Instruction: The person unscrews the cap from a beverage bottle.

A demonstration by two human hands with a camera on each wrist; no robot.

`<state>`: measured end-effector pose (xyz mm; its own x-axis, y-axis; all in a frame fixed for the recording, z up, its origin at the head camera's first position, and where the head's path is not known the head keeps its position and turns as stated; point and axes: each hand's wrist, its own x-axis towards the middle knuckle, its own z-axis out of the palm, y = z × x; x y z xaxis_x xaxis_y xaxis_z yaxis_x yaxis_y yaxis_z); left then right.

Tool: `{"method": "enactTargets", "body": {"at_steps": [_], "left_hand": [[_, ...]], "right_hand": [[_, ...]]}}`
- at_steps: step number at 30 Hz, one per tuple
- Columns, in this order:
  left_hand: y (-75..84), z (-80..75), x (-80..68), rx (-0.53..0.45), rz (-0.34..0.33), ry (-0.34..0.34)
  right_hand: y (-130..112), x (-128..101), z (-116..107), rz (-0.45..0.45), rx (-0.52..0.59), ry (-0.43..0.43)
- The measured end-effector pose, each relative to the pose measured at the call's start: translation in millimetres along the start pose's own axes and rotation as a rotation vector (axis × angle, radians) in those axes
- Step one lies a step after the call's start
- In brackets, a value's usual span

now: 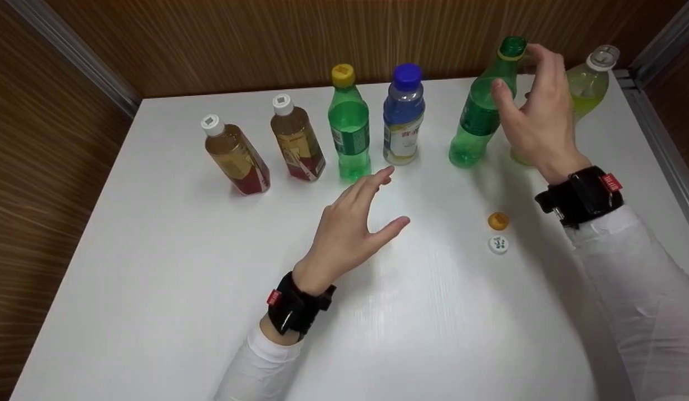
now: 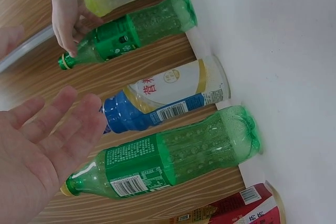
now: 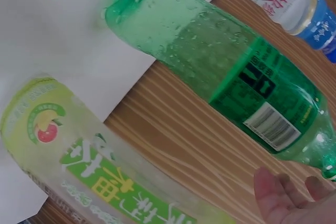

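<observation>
Six capped drink bottles stand in a row at the back of a white table (image 1: 211, 278). My right hand (image 1: 520, 72) reaches over the green bottle with the green cap (image 1: 478, 117) (image 2: 136, 30) (image 3: 231, 72); its fingers touch the cap and the thumb is spread beside the shoulder. Right fingertips (image 3: 283, 198) show near the neck, not wrapped round it. My left hand (image 1: 378, 206) (image 2: 42, 145) hovers with fingers straight and holds nothing. It is nearest the green bottle with the yellow cap (image 1: 350, 131) (image 2: 173, 161) and the blue-capped bottle (image 1: 403, 122) (image 2: 168, 98).
Two brown tea bottles (image 1: 236, 159) (image 1: 299, 145) lean at the left. A yellow-green drink bottle (image 1: 586, 89) (image 3: 89, 166) stands behind my right hand. An orange cap (image 1: 498, 221) and a white cap (image 1: 498, 244) lie loose on the table. Wooden walls enclose the table.
</observation>
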<state>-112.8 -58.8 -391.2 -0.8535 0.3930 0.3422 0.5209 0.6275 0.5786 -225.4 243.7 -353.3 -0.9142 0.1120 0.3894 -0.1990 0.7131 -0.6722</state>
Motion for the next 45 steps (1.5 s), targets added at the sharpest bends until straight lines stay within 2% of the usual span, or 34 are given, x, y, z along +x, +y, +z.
{"method": "enactTargets", "body": {"at_steps": [7,10,14,18,21,26,35,40,45], "left_hand": [[2.8,-2.6,0.1,-0.023,-0.010,-0.013],[1.0,-5.4,-0.9,-0.032,-0.007,-0.001],[-6.3,-10.9,-5.8,-0.024,-0.019,0.030],[-15.6,-15.8,-14.2,-0.004,-0.057,0.038],[-20.4,-16.8,-18.6,0.006,-0.075,0.036],[-24.3,-17.3,-21.4,0.015,-0.073,0.063],[-26.1,-17.4,-21.0,0.023,-0.081,0.063],[-26.4,-16.3,-20.8,0.014,-0.085,0.064],[-27.3,-15.9,-20.4,0.013,-0.086,0.062]], "right_hand": [[-16.3,-8.8,-13.8,-0.128,0.041,0.185],[-29.5,-13.7,-12.4,-0.203,0.046,0.225],[-47.6,-19.6,-1.3,-0.302,0.030,0.171],[-58.0,-23.3,14.5,-0.351,-0.001,0.033],[-59.5,-22.9,27.7,-0.325,-0.012,-0.073],[-55.9,-17.4,50.9,-0.208,0.013,-0.192],[-44.6,-5.1,81.2,-0.087,0.028,-0.268],[-42.5,2.4,89.8,-0.003,0.062,-0.332],[-43.1,9.3,96.9,0.031,0.100,-0.367]]}}
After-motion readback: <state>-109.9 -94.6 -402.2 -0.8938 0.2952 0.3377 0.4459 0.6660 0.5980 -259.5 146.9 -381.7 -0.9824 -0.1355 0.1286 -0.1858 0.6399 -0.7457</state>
